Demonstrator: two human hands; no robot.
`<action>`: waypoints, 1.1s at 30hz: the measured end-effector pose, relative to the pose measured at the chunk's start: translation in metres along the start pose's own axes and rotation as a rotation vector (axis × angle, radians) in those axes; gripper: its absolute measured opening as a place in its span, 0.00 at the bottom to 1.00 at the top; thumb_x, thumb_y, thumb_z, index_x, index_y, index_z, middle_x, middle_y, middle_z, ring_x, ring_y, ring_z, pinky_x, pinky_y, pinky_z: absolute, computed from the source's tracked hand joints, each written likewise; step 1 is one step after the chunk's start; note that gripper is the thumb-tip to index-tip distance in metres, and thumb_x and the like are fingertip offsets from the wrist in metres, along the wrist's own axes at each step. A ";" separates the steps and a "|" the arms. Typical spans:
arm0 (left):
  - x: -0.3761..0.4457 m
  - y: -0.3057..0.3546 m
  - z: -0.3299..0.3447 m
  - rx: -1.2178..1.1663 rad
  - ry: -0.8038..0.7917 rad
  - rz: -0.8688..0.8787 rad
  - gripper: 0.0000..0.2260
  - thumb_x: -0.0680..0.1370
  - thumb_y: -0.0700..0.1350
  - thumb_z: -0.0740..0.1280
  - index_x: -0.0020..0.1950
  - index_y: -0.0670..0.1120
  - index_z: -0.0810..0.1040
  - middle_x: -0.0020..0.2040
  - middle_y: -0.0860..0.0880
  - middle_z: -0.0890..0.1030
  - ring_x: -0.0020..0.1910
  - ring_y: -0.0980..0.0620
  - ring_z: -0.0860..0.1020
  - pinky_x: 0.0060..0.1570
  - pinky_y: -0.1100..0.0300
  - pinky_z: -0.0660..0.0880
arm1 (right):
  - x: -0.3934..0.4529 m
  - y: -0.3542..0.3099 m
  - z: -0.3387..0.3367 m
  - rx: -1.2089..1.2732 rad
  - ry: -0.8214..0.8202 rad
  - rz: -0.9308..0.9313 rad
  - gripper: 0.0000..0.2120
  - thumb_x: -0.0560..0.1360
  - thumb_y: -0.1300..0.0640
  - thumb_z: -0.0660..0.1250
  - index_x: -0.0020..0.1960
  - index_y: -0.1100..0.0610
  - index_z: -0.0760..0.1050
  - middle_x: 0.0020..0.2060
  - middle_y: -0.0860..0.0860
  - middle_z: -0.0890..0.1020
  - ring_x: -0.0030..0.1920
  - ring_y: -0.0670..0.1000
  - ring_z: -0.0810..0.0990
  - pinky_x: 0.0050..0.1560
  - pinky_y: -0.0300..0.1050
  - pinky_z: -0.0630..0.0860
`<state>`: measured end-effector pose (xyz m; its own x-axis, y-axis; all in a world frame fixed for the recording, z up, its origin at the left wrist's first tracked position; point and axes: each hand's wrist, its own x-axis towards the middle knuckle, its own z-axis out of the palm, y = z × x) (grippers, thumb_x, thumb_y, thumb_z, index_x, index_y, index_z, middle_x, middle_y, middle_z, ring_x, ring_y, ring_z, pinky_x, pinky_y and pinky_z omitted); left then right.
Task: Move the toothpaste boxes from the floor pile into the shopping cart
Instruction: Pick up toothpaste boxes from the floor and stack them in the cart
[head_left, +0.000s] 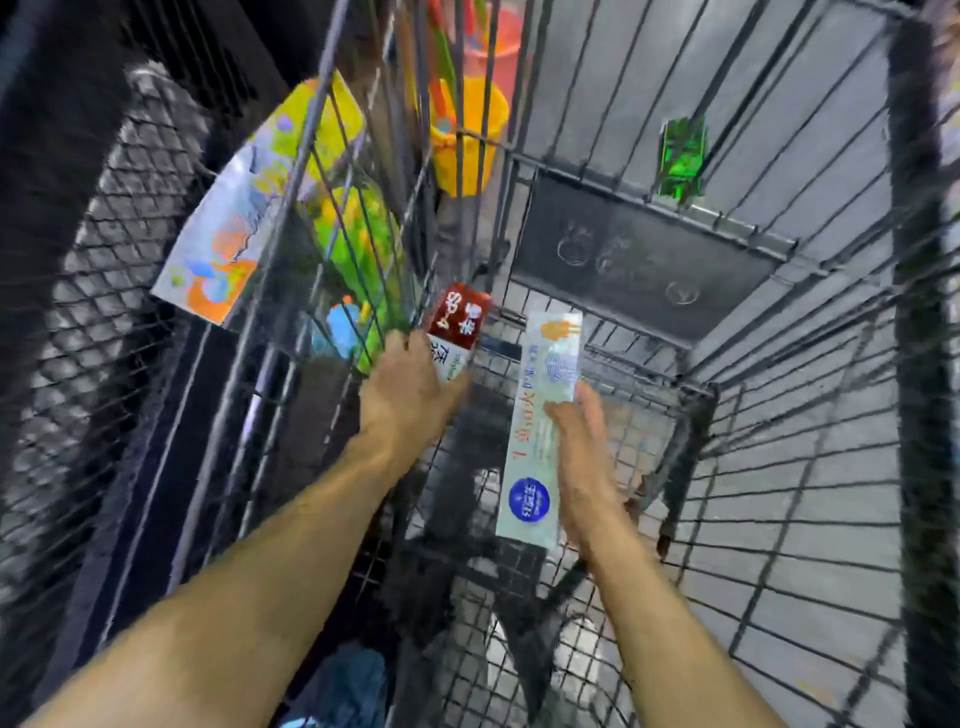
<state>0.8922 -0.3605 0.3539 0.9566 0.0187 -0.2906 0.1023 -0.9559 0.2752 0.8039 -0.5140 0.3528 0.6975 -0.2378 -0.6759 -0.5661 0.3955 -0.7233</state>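
Note:
Both my arms reach down into the wire shopping cart (810, 467). My left hand (410, 389) grips a red and white toothpaste box (457, 322) near the cart's left wall. My right hand (582, 457) holds a long pale blue toothpaste box (540, 415) with a blue round logo, fingers fairly straight along its right side. This box points lengthwise toward the cart's far end, low over the cart floor. The frame is blurred by motion.
A dark fold-down seat panel (639, 260) closes the cart's far end. Outside the left wall hang a colourful packet (244, 218), a yellow bucket (467, 140) and a red bucket (493, 47). Grey floor tiles show through the wires on the right.

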 end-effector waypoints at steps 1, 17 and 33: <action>0.010 -0.002 0.009 0.042 -0.023 0.013 0.28 0.77 0.63 0.66 0.66 0.43 0.69 0.60 0.41 0.72 0.58 0.38 0.76 0.53 0.44 0.75 | 0.013 0.006 0.002 0.009 0.002 0.005 0.17 0.79 0.53 0.63 0.67 0.44 0.71 0.58 0.55 0.83 0.52 0.57 0.84 0.44 0.50 0.81; 0.036 -0.028 0.085 0.393 0.180 0.252 0.16 0.76 0.47 0.72 0.61 0.45 0.76 0.57 0.46 0.78 0.59 0.44 0.76 0.44 0.52 0.77 | 0.076 0.053 0.007 -0.016 0.103 0.103 0.13 0.79 0.62 0.68 0.56 0.51 0.66 0.55 0.59 0.83 0.49 0.54 0.85 0.40 0.43 0.83; 0.044 -0.051 0.064 0.258 -0.064 0.428 0.25 0.71 0.34 0.74 0.68 0.38 0.74 0.64 0.40 0.78 0.62 0.40 0.74 0.63 0.50 0.74 | 0.080 0.058 0.034 -0.094 0.042 0.030 0.15 0.81 0.55 0.66 0.66 0.50 0.66 0.51 0.48 0.83 0.46 0.46 0.86 0.44 0.45 0.83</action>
<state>0.9117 -0.3299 0.2683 0.8785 -0.4013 -0.2592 -0.3742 -0.9153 0.1489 0.8423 -0.4802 0.2617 0.6620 -0.2646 -0.7012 -0.6265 0.3181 -0.7116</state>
